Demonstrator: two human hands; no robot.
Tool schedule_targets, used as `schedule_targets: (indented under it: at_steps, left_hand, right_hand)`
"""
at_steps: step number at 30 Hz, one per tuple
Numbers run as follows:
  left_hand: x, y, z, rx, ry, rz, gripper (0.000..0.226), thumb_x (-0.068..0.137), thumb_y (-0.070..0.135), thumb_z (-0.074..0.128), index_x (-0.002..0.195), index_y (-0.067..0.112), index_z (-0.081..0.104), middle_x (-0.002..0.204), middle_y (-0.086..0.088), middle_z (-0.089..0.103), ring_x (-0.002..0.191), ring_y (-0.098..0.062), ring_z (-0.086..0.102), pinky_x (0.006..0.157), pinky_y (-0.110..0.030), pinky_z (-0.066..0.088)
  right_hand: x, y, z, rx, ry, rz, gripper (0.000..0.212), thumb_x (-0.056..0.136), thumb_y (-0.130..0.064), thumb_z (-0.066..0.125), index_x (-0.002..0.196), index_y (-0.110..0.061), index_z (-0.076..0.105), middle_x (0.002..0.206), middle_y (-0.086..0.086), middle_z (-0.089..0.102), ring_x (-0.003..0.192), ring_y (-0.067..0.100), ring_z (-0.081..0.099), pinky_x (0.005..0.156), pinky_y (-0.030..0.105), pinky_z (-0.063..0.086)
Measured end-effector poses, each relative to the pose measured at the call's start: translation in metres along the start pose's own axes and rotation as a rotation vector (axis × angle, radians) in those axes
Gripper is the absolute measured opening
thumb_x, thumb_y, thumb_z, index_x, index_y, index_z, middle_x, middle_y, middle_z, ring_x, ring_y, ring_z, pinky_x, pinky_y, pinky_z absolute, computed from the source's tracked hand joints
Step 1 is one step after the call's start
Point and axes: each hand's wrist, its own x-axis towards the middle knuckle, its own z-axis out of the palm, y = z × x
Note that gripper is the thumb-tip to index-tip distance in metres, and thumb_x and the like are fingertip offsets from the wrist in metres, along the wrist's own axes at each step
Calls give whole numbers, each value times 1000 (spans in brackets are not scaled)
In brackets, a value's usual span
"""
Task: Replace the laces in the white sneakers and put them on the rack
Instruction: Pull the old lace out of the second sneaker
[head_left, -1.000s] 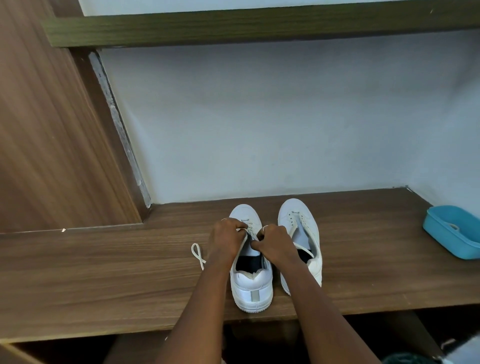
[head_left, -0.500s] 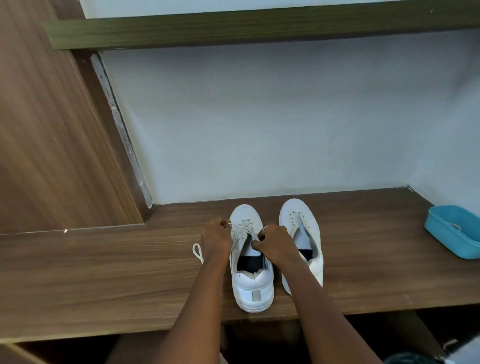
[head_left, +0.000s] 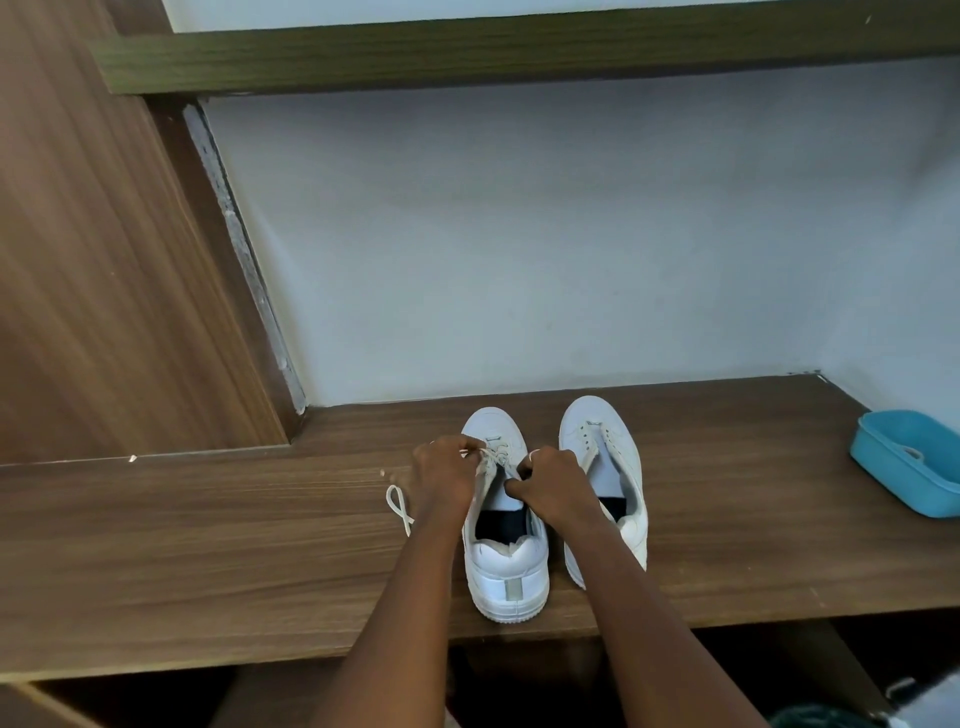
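I am working on one sneaker (head_left: 506, 566), which stands heel toward me near the front edge of the wooden surface (head_left: 208, 545). The second sneaker (head_left: 615, 457) is just beside it at 3 o'clock. My left hand (head_left: 447, 475) is curled at the 9 o'clock side of the eyelets and pinches the lace (head_left: 496, 460). My right hand (head_left: 556, 486) is curled at the 3 o'clock side over the tongue and seems to pinch the other run of the lace, though its fingertips are hidden from me. The lace crosses only the eyelets nearest the toe, and a loose loop (head_left: 399, 506) of it trails on the surface at 9 o'clock of my left wrist. The second sneaker shows bare eyelets, so I judge the job less than half done. A blue tub (head_left: 904, 467) sits well apart at 3 o'clock.

To do this step well I would draw both ends with even tension so the crossing lies flat, then check the ends match before going up a row. I would feed each tip from the underside and hold the tongue centred. The sneaker looks light and may slide toward the edge if I tug toward me, so I would pull outward, toward 9 and 3 o'clock
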Motion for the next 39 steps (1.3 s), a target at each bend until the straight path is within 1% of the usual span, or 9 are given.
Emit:
schedule_targets:
  at_steps: [4,10,15,17,19,25,31,35,39]
  left_hand:
    - [-1,2,-8,159,135,-115,21,93,30,51,103,31,70,103,2,70,105,-22,61,110,-54,22]
    - [-3,3,-9,108,126,-25,25,91,16,51,106,17,70,101,-10,71,99,-29,63,101,-42,40]
    - [-4,11,-10,334,-42,181,47,86,6,51,127,27,58,124,-4,62,116,-21,54,113,-35,21]
    - [-5,14,-8,346,-114,259,42,86,7,52,122,25,63,128,4,60,120,-16,51,115,-34,12]
    - [-6,15,-5,327,-122,283,31,88,11,54,112,23,69,124,6,63,117,-14,51,116,-34,15]
    - [-9,15,-4,207,-26,140,25,89,18,55,105,24,73,110,2,70,106,-18,60,115,-32,18]
    - [-10,12,-11,14,138,-30,27,88,12,51,101,18,73,96,-10,72,89,-29,64,93,-38,47]
    - [-8,9,-14,1,179,-112,27,87,11,49,99,17,72,96,-11,70,89,-30,62,68,-30,47]
    - [-9,11,-14,53,114,-79,31,86,5,49,109,14,68,107,-13,65,94,-29,62,71,-31,48]
  right_hand:
    - [0,0,0,24,-7,-1,20,79,-16,65,69,0,57,72,10,51,65,18,48,59,28,39]
    - [-1,-1,-1,11,-1,-13,29,80,-17,65,59,-7,49,68,7,50,64,17,49,59,27,39]
    - [0,0,0,10,-6,-6,36,81,-16,65,53,-14,41,59,2,44,55,13,44,53,22,35]
    - [0,0,-1,12,-4,-4,39,80,-16,65,52,-14,38,56,1,41,51,10,39,49,20,30]
    - [-1,-1,-1,-1,-4,-2,40,80,-16,65,51,-14,37,56,0,39,50,9,36,48,20,28]
    - [-2,-1,-1,15,1,-10,43,77,-15,64,49,-12,31,56,3,35,51,11,31,49,24,27]
    - [-4,-2,-4,-6,-5,-22,45,79,-15,65,48,-12,32,54,2,35,48,11,31,46,22,26]
    - [-4,-2,-4,-29,-13,-15,42,83,-19,65,51,-13,38,57,2,40,52,10,37,47,20,28]
    - [-4,-3,-5,-29,-10,-6,41,82,-19,64,52,-13,38,57,1,40,51,10,38,47,20,29]
